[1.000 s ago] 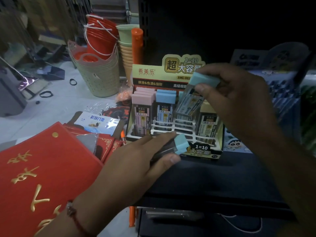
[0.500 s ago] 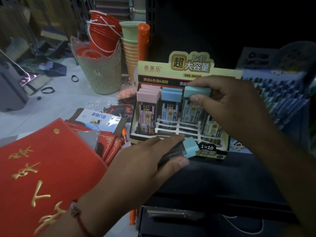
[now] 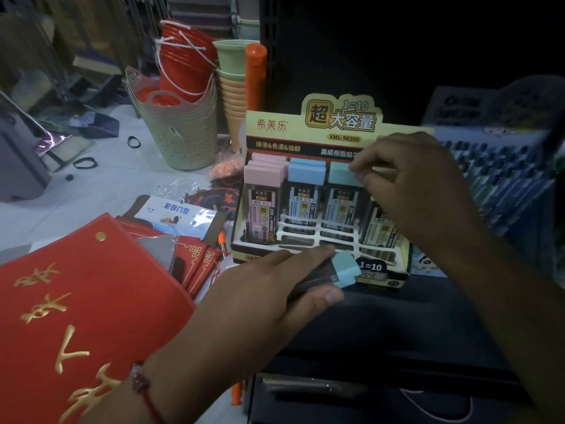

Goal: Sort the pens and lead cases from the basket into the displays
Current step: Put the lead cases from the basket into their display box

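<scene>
while the right hand [image 3: 419, 191] pinches a teal-capped lead case [image 3: 344, 175] standing in the display [image 3: 318, 209], the left hand [image 3: 263, 289] grips another teal-capped case [image 3: 345, 269] before its front edge, red folders [image 3: 76, 301] lying left

left hand [image 3: 260, 289] – grips teal-capped case [image 3: 342, 270] | right hand [image 3: 409, 185] – on display's teal case [image 3: 344, 175]

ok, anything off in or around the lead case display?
Mostly tidy: cases stand upright in colour columns in the display. One teal-capped lead case is not yet slotted, held flat in the left hand. The right hand pinches a seated teal case.
</scene>
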`<action>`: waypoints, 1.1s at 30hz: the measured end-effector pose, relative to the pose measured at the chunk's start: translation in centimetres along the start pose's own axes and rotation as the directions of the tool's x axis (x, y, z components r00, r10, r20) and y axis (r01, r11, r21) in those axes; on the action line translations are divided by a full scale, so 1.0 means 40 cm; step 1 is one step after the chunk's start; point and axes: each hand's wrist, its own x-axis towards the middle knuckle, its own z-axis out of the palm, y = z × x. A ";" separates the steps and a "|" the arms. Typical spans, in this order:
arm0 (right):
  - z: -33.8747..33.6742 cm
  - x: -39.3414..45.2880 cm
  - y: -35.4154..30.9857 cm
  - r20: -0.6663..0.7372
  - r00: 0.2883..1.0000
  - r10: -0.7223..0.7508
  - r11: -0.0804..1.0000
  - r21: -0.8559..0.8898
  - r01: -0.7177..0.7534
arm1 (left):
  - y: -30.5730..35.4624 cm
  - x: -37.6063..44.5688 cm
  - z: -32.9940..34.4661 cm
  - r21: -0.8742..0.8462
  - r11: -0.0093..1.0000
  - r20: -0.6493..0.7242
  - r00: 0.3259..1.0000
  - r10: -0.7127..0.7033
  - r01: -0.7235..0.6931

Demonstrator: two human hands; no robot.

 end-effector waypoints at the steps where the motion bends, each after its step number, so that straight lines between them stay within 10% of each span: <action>1: 0.001 0.000 0.001 0.000 1.000 0.005 1.000 -0.005 -0.005 | -0.001 0.000 0.000 -0.001 1.000 0.001 1.000 -0.003 0.003; 15: -0.030 -0.021 -0.034 0.014 0.999 -0.033 0.999 -0.015 0.033 | -0.003 0.011 -0.008 -0.213 0.976 -0.071 0.995 -0.069 0.052; 24: -0.082 -0.094 -0.082 0.430 0.903 0.024 0.911 0.363 -0.197 | 0.024 0.018 -0.013 -0.542 0.839 -0.170 0.973 -0.159 0.042; 33: -0.081 -0.128 -0.082 0.407 0.912 0.054 0.798 0.531 -0.284 | 0.088 0.018 -0.006 -0.748 0.660 -0.110 0.968 -0.227 0.070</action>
